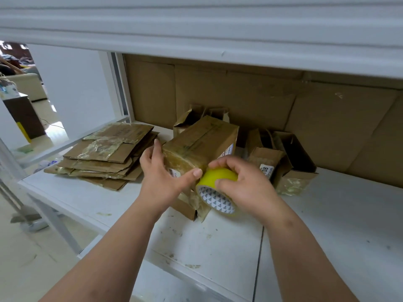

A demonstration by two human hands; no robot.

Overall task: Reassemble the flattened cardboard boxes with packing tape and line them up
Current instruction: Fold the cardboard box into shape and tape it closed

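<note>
A brown cardboard box (202, 138), folded into shape and covered in old tape, lies tilted on the white shelf (327, 225). My left hand (161, 175) presses against its near end, fingers straight, thumb stretched towards the tape roll. My right hand (239, 182) grips a yellow roll of packing tape (214, 188) right at the box's near end. A stack of flattened cardboard boxes (104, 155) lies to the left on the shelf.
Two assembled boxes with open flaps (281, 158) stand to the right, another (192, 117) behind the held box. Large cardboard sheets (261, 99) line the back of the shelf. An upper shelf (196, 29) overhangs. The floor lies beyond the shelf's left edge.
</note>
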